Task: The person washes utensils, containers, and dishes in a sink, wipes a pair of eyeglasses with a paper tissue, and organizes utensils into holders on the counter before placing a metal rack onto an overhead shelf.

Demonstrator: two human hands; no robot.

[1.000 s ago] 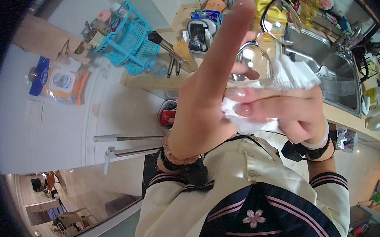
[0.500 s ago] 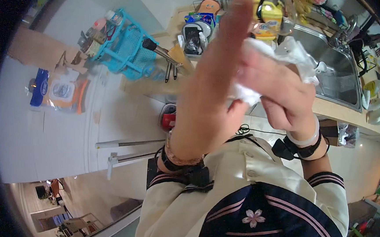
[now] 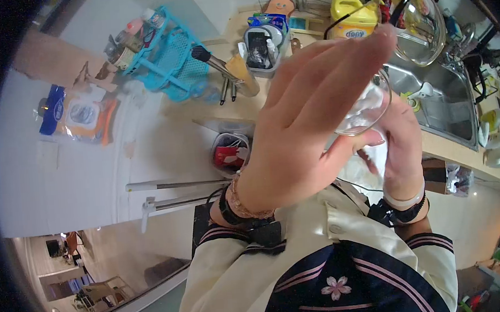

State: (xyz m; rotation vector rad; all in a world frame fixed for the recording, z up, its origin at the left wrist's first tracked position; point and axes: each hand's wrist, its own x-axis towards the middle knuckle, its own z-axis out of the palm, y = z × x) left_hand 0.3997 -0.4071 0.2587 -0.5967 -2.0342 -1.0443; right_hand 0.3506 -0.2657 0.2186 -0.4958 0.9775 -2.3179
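My left hand [image 3: 310, 108] is in the middle of the view, its fingers stretched up and to the right and its thumb bent across below. Between that thumb and the fingers is one round lens of a pair of eyeglasses [image 3: 421, 31]. The other lens and a dark temple stick out above, over the sink side. My right hand [image 3: 403, 145] is behind and to the right, closed on a crumpled white tissue [image 3: 379, 150]. The tissue also shows white through the lens near my left fingers. Part of the eyeglasses' frame is hidden by my left hand.
Beyond the hands, a steel sink [image 3: 449, 104] lies to the right. On the counter are a grey tub [image 3: 263, 53] with a phone, a yellow jug [image 3: 351, 12] and a turquoise basket [image 3: 177, 68]. A bin [image 3: 229, 154] with red contents stands below.
My left hand's blur has gone, and one lens now shows beside its fingers. The eyeglasses have shifted right and down. The tissue, earlier spread above my right hand, is now lower and mostly covered.
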